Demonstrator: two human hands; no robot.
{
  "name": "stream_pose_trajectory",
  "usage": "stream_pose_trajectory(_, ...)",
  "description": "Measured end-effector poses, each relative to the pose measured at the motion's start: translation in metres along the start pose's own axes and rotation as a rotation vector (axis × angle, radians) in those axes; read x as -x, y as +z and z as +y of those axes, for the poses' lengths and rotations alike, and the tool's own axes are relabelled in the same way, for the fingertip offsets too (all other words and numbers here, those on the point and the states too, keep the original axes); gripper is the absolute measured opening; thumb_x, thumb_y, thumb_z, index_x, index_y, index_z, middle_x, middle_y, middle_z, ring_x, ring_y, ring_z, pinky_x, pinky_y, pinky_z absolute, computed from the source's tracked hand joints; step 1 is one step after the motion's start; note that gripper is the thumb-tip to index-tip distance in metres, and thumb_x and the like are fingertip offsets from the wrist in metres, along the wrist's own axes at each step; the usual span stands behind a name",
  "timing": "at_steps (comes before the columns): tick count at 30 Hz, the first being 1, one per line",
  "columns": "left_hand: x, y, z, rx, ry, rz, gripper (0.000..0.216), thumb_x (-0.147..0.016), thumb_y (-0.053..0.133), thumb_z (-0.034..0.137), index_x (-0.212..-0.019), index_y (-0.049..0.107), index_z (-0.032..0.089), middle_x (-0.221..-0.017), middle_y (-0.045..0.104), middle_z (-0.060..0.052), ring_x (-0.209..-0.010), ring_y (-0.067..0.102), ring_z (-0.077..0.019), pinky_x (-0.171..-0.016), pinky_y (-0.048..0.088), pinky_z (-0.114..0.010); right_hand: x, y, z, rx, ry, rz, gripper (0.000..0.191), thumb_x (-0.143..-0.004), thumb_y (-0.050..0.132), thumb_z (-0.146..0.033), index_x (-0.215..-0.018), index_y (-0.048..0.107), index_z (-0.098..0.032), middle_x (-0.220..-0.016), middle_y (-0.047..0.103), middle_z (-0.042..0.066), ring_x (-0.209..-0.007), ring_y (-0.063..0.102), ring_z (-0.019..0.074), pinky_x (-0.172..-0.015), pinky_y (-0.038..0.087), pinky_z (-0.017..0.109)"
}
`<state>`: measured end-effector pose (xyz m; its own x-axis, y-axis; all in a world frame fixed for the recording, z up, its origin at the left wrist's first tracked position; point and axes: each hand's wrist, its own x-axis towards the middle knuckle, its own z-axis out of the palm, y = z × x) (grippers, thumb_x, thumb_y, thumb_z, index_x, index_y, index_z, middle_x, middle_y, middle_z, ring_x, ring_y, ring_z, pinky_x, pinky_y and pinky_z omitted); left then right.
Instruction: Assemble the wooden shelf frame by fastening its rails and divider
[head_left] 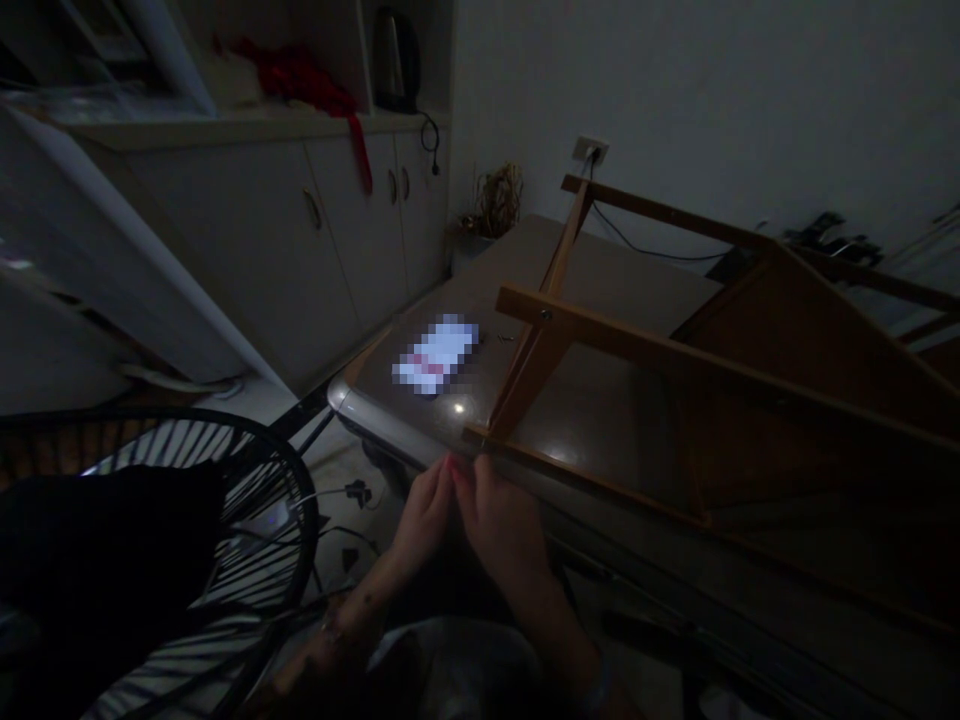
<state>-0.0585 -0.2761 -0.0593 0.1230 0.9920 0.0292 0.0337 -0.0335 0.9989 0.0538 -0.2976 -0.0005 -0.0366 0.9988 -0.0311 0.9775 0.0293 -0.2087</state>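
My left hand [427,503] and my right hand [501,512] meet at the near edge of a brown-topped table [420,418], fingertips together. Both are closed in a pinch; whatever they may hold is too small and dark to make out. Just beyond my right fingers is the lower end of a wooden furniture frame [645,350] lying on the table. A bolt head [546,314] shows on its upper rail. Left of the frame lies a lit phone [436,355], its screen blurred out. A few small metal pieces [507,338] rest between phone and frame.
A black corded round chair [281,470] with dark cloth [112,560] on it stands at my left. White cabinets [255,220] line the back left, holding a red cloth [300,80] and a kettle [395,60]. A cable [652,256] runs from the wall socket [590,150] behind the frame.
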Motion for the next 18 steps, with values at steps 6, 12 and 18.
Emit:
stream_pose_trajectory(6, 0.008, 0.005, -0.009, 0.317, -0.134, 0.009, 0.062, -0.085, 0.037, 0.074, -0.09, 0.061, 0.017, -0.088, 0.067, -0.006, -0.083, 0.061, -0.0193, -0.08, 0.051, -0.03, -0.006, -0.011, -0.003, 0.136, -0.044, -0.025, 0.042, -0.1, 0.028, -0.049, -0.098, 0.056, -0.017, -0.074, 0.069, 0.012, -0.066, 0.069, 0.025, -0.052, 0.042, 0.027)
stream_pose_trajectory(12, 0.009, 0.013, -0.004, 0.433, -0.134, -0.039, 0.07, -0.079, 0.028, 0.084, -0.081, 0.055, 0.019, -0.071, 0.056, -0.001, -0.063, 0.051, -0.0145, -0.059, 0.044, -0.024, -0.01, -0.012, -0.006, 0.198, -0.068, -0.016, 0.039, -0.101, 0.032, -0.037, -0.089, 0.06, -0.014, -0.072, 0.069, 0.015, -0.067, 0.069, 0.0268, -0.055, 0.046, 0.031)
stream_pose_trajectory(18, 0.001, 0.01, -0.003, 0.255, -0.061, -0.08, 0.075, -0.074, 0.021, 0.089, -0.071, 0.048, 0.019, -0.062, 0.048, 0.001, -0.057, 0.043, -0.0132, -0.055, 0.042, -0.025, -0.008, -0.014, -0.013, 0.147, -0.032, -0.07, 0.032, -0.1, 0.037, -0.026, -0.089, 0.062, -0.01, -0.074, 0.069, 0.02, -0.071, 0.07, 0.0294, -0.059, 0.048, 0.033)
